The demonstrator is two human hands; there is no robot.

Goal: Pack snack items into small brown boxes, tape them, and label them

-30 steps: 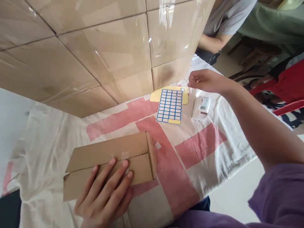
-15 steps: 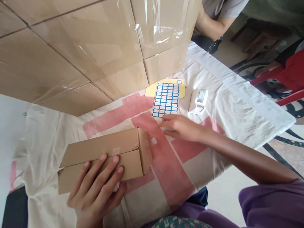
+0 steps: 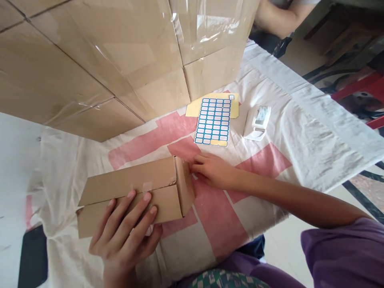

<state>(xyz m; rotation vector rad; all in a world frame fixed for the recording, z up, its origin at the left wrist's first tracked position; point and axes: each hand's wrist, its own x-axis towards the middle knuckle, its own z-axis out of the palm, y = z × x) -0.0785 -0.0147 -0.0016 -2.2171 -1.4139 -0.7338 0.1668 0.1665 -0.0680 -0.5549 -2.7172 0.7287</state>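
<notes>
"Where does the camera look from?"
"The person's head, facing forward and down over the worktop [image 3: 315, 124]."
"How near?"
"Close: left hand [image 3: 126, 232] at seven o'clock, right hand [image 3: 211, 170] just off centre towards five, stacked boxes [image 3: 105, 52] around ten."

Left hand [image 3: 123, 236]: between seven and eight o'clock of view centre, back uppermost. Four fingers [image 3: 132, 218] extended, slightly fanned, gently bent, tips mostly toward one o'clock. Left thumb [image 3: 154, 238] set lower, partly covered by the index finger, directed near two o'clock. Left wrist [image 3: 120, 270] at seven o'clock; forearm mostly beyond the lower edge.

Right forearm [image 3: 285, 196]: bare, reaching in from four o'clock, slanting toward between nine and ten. Right wrist [image 3: 237, 178] nearly straight. Right hand [image 3: 214, 171] just off centre toward four to five o'clock, fingers curled, tips toward nine. Fingertip contact: cannot tell.
</notes>
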